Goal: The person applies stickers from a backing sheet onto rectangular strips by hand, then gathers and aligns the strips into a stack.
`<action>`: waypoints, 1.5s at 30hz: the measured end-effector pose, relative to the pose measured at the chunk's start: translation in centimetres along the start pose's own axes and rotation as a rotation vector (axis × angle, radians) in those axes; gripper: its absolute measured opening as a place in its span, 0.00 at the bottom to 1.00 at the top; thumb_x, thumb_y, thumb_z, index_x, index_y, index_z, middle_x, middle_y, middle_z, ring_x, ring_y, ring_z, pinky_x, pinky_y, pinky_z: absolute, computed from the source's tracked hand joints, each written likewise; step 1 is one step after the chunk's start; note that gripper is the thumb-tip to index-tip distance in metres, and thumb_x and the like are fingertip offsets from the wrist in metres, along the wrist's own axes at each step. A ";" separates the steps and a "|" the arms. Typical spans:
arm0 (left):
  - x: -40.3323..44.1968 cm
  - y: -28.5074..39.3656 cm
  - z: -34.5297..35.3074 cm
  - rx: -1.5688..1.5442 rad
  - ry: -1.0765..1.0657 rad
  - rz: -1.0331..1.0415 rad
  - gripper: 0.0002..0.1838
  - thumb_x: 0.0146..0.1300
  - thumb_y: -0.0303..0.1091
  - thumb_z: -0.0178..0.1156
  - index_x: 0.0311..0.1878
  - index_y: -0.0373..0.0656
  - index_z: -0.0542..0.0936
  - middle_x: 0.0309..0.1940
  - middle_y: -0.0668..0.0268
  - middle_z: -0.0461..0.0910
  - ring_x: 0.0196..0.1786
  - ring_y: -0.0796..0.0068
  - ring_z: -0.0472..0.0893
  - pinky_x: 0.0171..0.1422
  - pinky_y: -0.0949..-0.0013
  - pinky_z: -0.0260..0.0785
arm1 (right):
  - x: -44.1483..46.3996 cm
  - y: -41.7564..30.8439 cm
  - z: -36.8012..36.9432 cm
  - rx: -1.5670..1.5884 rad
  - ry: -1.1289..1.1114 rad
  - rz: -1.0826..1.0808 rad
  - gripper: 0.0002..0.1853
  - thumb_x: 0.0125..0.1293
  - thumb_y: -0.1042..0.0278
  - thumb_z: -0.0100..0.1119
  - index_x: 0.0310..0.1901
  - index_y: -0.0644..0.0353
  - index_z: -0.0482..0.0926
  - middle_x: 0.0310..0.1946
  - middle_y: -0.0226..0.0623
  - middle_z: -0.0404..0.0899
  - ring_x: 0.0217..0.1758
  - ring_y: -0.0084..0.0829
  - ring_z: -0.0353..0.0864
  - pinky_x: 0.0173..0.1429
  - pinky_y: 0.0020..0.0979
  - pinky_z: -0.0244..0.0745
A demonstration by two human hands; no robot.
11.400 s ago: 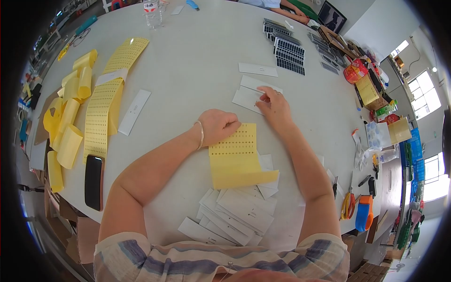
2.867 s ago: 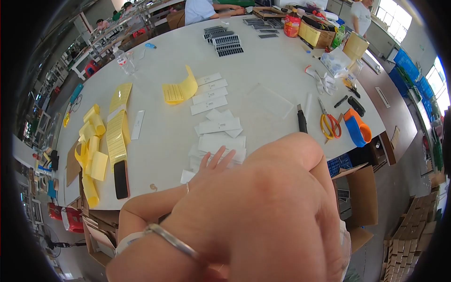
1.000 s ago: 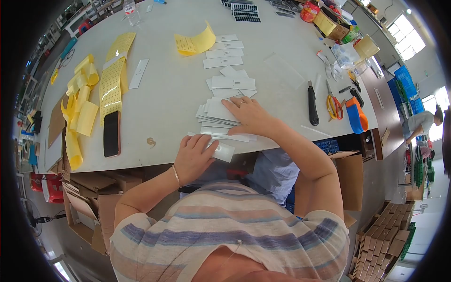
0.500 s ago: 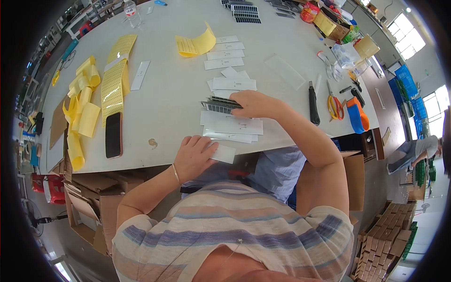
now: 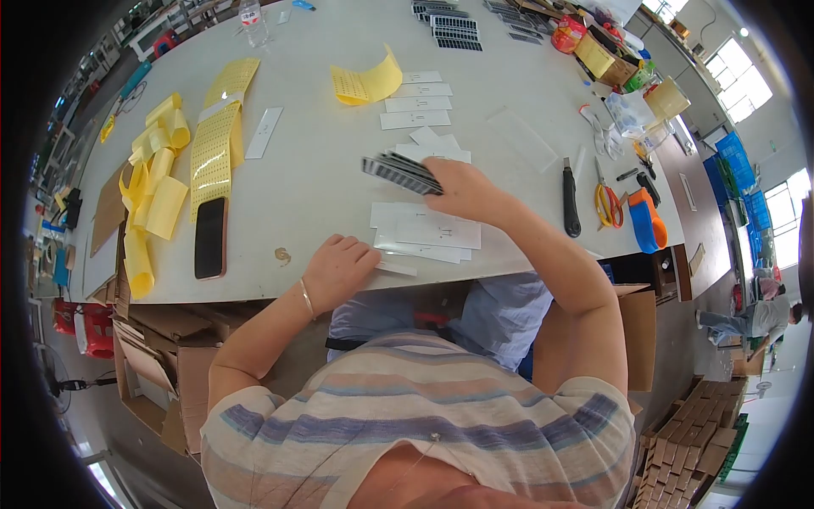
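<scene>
My right hand (image 5: 460, 188) grips a small stack of dark gridded strips (image 5: 398, 172) by its right end, tilted above the table. The stack is slightly blurred. Below it lies a loose pile of white cards (image 5: 424, 227) with small print. Near the table's front edge, my left hand (image 5: 341, 265) has its fingers closed on a narrow white card (image 5: 396, 268), seen almost edge-on. Beyond the right hand, more white cards (image 5: 415, 119) are laid out in an overlapping column. A curled yellow sticker sheet (image 5: 366, 82) rests beside their far end.
To the left are yellow sticker sheets (image 5: 212, 153), curled yellow paper (image 5: 163, 208) and a phone (image 5: 210, 237). On the right lie a utility knife (image 5: 570, 199), scissors (image 5: 607, 204) and an orange-blue tape dispenser (image 5: 646, 220). More dark strips (image 5: 456, 32) and a bottle (image 5: 253, 24) stand farther back.
My right hand has lifted the dark strips off the white cards and tilted them. The white card in my left hand has turned from face-up to nearly edge-on.
</scene>
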State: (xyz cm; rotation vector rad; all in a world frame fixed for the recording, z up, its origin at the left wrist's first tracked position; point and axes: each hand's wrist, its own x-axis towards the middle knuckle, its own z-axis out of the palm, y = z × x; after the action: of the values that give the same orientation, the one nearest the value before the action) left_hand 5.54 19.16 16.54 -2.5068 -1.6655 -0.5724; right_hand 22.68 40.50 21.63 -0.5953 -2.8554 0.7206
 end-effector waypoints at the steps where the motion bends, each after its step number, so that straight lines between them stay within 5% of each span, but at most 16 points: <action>1: -0.2 -0.2 -0.2 0.009 -0.003 0.018 0.08 0.48 0.30 0.57 0.34 0.45 0.74 0.35 0.67 0.74 0.43 0.66 0.73 0.49 0.63 0.65 | 0.5 -1.2 0.0 0.039 -0.007 -0.040 0.20 0.52 0.66 0.56 0.45 0.67 0.70 0.37 0.54 0.77 0.44 0.52 0.76 0.48 0.44 0.70; 7: -1.6 0.7 -2.2 0.230 0.267 -0.051 0.09 0.46 0.30 0.58 0.34 0.48 0.75 0.46 0.68 0.74 0.58 0.65 0.69 0.62 0.51 0.56 | 3.5 -6.5 5.7 0.027 -0.119 -0.220 0.17 0.53 0.65 0.55 0.43 0.66 0.72 0.36 0.52 0.77 0.44 0.52 0.77 0.47 0.45 0.72; 8: -2.3 0.5 -2.1 0.296 0.261 -0.081 0.15 0.46 0.31 0.60 0.41 0.51 0.76 0.53 0.68 0.72 0.62 0.64 0.67 0.65 0.49 0.52 | 3.7 -7.1 6.8 0.029 -0.116 -0.223 0.17 0.53 0.65 0.55 0.43 0.66 0.72 0.36 0.52 0.77 0.44 0.52 0.77 0.47 0.45 0.72; 11: -1.4 0.2 -3.9 0.458 0.199 -0.169 0.35 0.44 0.34 0.66 0.60 0.52 0.68 0.55 0.66 0.70 0.59 0.64 0.69 0.64 0.50 0.54 | 3.4 -8.8 7.9 0.078 -0.149 -0.207 0.15 0.55 0.64 0.55 0.42 0.65 0.73 0.37 0.49 0.79 0.42 0.50 0.79 0.45 0.46 0.73; 15: -1.1 -1.7 -4.3 0.261 -0.026 -0.258 0.45 0.46 0.43 0.69 0.67 0.41 0.60 0.45 0.65 0.73 0.46 0.70 0.75 0.54 0.61 0.61 | 3.1 -7.4 6.1 0.314 -0.327 -0.307 0.20 0.57 0.56 0.58 0.45 0.63 0.76 0.34 0.50 0.80 0.37 0.45 0.81 0.41 0.43 0.75; 17: -0.9 -2.0 -4.5 0.237 -0.124 -0.291 0.44 0.47 0.43 0.69 0.67 0.42 0.61 0.44 0.65 0.74 0.44 0.69 0.75 0.53 0.61 0.61 | 1.6 -5.2 4.5 0.377 -0.210 -0.254 0.26 0.57 0.51 0.60 0.52 0.62 0.75 0.40 0.52 0.79 0.43 0.43 0.80 0.47 0.40 0.75; 22: -0.6 -2.5 -4.6 0.213 -0.227 -0.243 0.40 0.48 0.42 0.68 0.65 0.42 0.63 0.40 0.64 0.74 0.43 0.67 0.75 0.50 0.62 0.63 | -3.9 -1.2 1.8 -0.096 -0.090 -0.153 0.35 0.55 0.55 0.65 0.64 0.56 0.66 0.62 0.51 0.66 0.64 0.49 0.65 0.66 0.40 0.61; 25: -0.2 -2.9 -4.6 0.158 -0.226 -0.231 0.32 0.48 0.40 0.68 0.57 0.43 0.68 0.36 0.64 0.74 0.42 0.66 0.76 0.47 0.62 0.65 | -5.3 -0.2 2.7 -0.240 -0.092 -0.266 0.36 0.54 0.54 0.66 0.64 0.56 0.65 0.64 0.51 0.62 0.65 0.52 0.62 0.68 0.43 0.59; 30: -0.8 -3.6 -4.7 0.048 -0.244 -0.169 0.19 0.46 0.37 0.68 0.40 0.46 0.71 0.33 0.65 0.73 0.39 0.65 0.76 0.42 0.62 0.67 | -5.2 -0.1 3.0 -0.297 -0.136 -0.314 0.35 0.54 0.54 0.66 0.61 0.62 0.67 0.60 0.54 0.67 0.63 0.51 0.66 0.64 0.41 0.64; 34: -2.2 -3.9 -4.8 0.006 -0.167 -0.144 0.18 0.45 0.35 0.68 0.39 0.46 0.72 0.32 0.65 0.73 0.38 0.63 0.76 0.42 0.62 0.67 | -5.5 -0.6 3.8 -0.478 -0.072 -0.395 0.31 0.55 0.58 0.63 0.57 0.69 0.69 0.53 0.58 0.72 0.57 0.51 0.72 0.54 0.39 0.73; 38: -3.2 -4.3 -5.4 -0.017 -0.148 -0.120 0.19 0.43 0.33 0.67 0.40 0.46 0.72 0.33 0.64 0.73 0.39 0.62 0.75 0.42 0.61 0.67 | -5.9 -1.1 3.8 -0.561 -0.150 -0.354 0.29 0.62 0.59 0.56 0.61 0.67 0.66 0.58 0.57 0.69 0.62 0.50 0.70 0.62 0.39 0.69; 45: -3.5 -5.1 -5.5 -0.051 -0.156 -0.110 0.19 0.44 0.33 0.68 0.40 0.45 0.72 0.33 0.63 0.74 0.39 0.61 0.75 0.43 0.61 0.68 | -5.2 0.3 3.8 -0.520 0.001 -0.308 0.20 0.63 0.67 0.50 0.55 0.66 0.70 0.53 0.52 0.75 0.56 0.46 0.76 0.54 0.38 0.74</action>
State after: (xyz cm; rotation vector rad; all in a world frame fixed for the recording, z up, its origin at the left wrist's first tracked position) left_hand -1.72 16.72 19.74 -2.5683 -1.8762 -0.4437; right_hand 26.66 37.03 17.97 -0.1909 -3.0315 -0.0754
